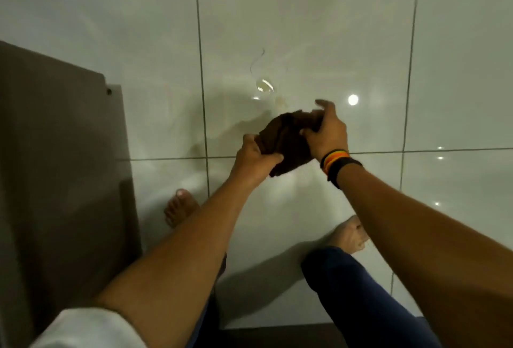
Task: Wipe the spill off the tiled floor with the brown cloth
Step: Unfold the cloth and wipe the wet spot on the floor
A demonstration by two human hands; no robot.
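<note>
Both hands, left hand (pixel 256 157) and right hand (pixel 327 132), clench the bunched dark-brown fabric cloth (pixel 288 139), held above the glossy white tiled floor (pixel 458 42). It looks soft and floppy (likely light), so gripping its bunched middle suits pressing onto the clear wet spill (pixel 265 86).

We are seeing a grey panel (pixel 55 153) standing at the left, a small screw (pixel 109 91) showing near its upper corner. Striped wristbands (pixel 337 163) are circling the right wrist. A white sleeve (pixel 86 328) is covering the left upper arm. Two bare feet (pixel 181 206) are resting below, and a dark blue trouser leg (pixel 358 297) is bending at lower right.
</note>
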